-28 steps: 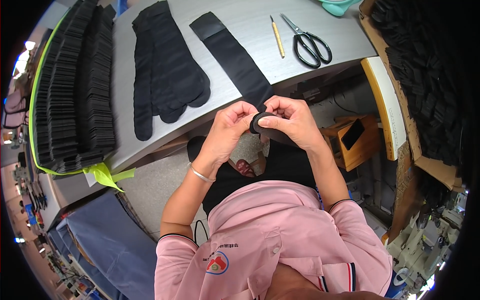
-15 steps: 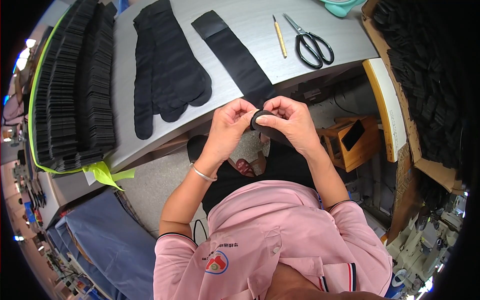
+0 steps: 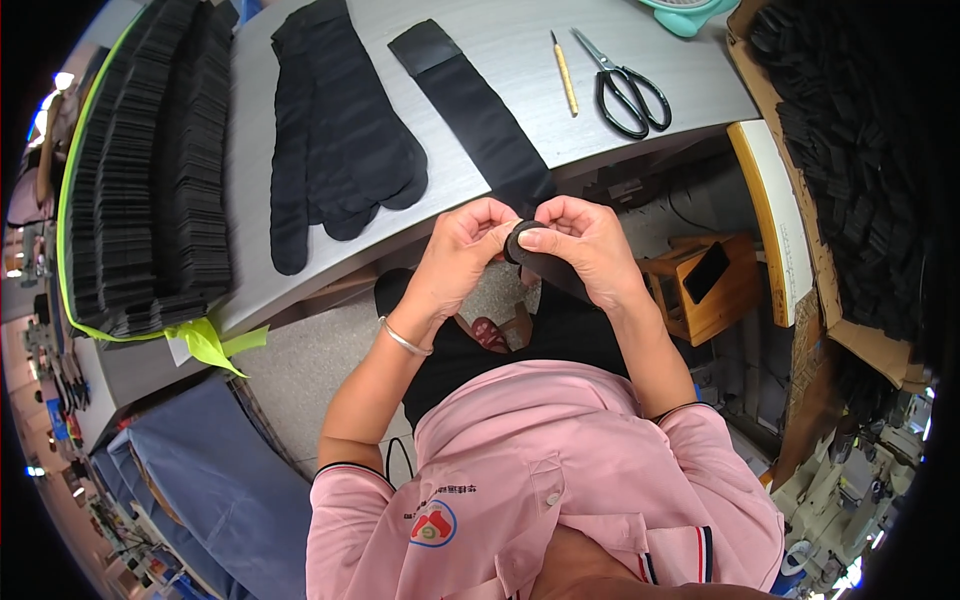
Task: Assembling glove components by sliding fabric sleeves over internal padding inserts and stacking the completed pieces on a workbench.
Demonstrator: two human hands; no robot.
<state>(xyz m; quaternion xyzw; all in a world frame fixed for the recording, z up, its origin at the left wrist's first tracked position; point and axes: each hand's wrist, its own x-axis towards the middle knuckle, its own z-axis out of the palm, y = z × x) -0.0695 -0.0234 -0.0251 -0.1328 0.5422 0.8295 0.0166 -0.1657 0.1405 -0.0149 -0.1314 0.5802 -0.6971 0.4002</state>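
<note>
One black sock [image 3: 470, 110] is pinched at its toe end by the left hand [image 3: 462, 250] and right hand [image 3: 585, 245] (held together); finished socks [image 3: 340, 140] are laid aside, stacks [image 3: 150, 180] remain.

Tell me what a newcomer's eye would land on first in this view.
First, the two hands meeting mid-picture: the left hand and right hand pinch the rolled end of a long black stocking that runs up onto the grey table. To the left lies a pile of black stockings, and further left, tall stacks of black pieces bound with a yellow-green strap. Black-handled scissors sit at the upper right.
</note>
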